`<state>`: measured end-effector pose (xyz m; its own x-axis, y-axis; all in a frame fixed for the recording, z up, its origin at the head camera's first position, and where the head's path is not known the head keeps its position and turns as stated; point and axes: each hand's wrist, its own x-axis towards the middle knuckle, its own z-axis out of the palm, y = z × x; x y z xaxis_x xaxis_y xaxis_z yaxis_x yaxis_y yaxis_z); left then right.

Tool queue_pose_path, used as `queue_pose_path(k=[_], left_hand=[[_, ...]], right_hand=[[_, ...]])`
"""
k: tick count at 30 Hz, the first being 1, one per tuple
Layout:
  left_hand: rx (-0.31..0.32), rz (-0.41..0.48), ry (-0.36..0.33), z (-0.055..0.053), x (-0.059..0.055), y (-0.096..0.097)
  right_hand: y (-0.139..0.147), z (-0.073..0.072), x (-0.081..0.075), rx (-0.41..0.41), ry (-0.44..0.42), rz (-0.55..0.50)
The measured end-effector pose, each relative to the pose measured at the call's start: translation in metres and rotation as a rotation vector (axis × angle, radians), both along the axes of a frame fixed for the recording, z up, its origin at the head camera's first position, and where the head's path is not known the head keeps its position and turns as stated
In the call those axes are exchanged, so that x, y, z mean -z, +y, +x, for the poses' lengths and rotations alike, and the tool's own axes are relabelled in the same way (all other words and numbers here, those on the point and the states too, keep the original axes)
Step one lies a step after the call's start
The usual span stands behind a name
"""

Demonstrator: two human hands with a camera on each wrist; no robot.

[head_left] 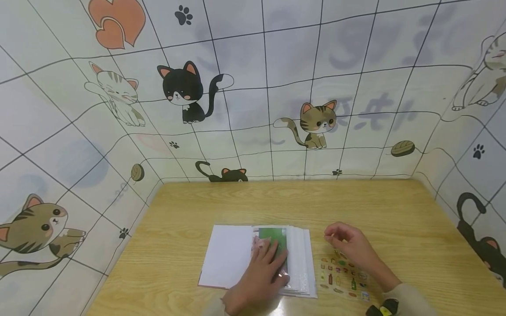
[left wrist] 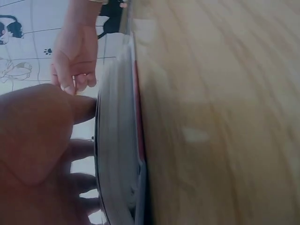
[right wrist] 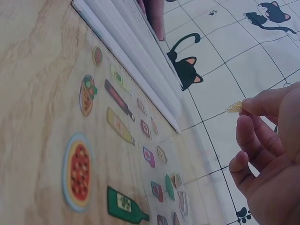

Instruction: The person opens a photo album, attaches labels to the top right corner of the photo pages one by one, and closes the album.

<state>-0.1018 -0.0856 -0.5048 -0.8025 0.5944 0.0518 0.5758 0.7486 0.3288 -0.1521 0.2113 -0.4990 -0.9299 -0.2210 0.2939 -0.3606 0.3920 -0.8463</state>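
An album (head_left: 225,256) lies spread on the table, its white inside cover to the left and a stack of clear-sleeved pages to the right. My left hand (head_left: 262,274) rests on the top page, fingers spread over a green picture (head_left: 278,237) that it partly hides. Between thumb and forefinger, my right hand (head_left: 352,245) pinches a small yellow sticker (right wrist: 235,107), held up above the table. Below that hand lies a clear sheet of food stickers (head_left: 341,281), with bottles, a pizza (right wrist: 78,172) and other small pictures on it.
The wooden table (head_left: 292,202) meets a cat-patterned wall covering (head_left: 245,105) at the back and both sides. The sticker sheet lies just right of the album's edge. A black and yellow object (head_left: 383,308) sits at my right wrist.
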Motion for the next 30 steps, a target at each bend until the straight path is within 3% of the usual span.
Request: queue_pose_path(k=[3,9,15,23,30], left_hand=[[0.012,-0.084,0.063,0.003,0.001,0.001],[-0.007,-0.187,0.052,0.007,-0.002,0.005],[-0.018,-0.258,0.086,0.008,-0.004,0.006],[-0.018,-0.308,0.103,0.007,-0.005,0.006],[-0.017,-0.285,0.024,0.004,-0.004,0.007]], right_hand=[[-0.004,-0.001,0.001,-0.02,-0.008,-0.024],[-0.014,-0.003,0.001,-0.058,-0.018,-0.076],[-0.03,-0.007,-0.002,-0.107,-0.028,-0.11],[-0.051,-0.017,-0.002,-0.123,-0.207,-0.097],[-0.064,-0.024,-0.004,-0.14,-0.273,-0.107]])
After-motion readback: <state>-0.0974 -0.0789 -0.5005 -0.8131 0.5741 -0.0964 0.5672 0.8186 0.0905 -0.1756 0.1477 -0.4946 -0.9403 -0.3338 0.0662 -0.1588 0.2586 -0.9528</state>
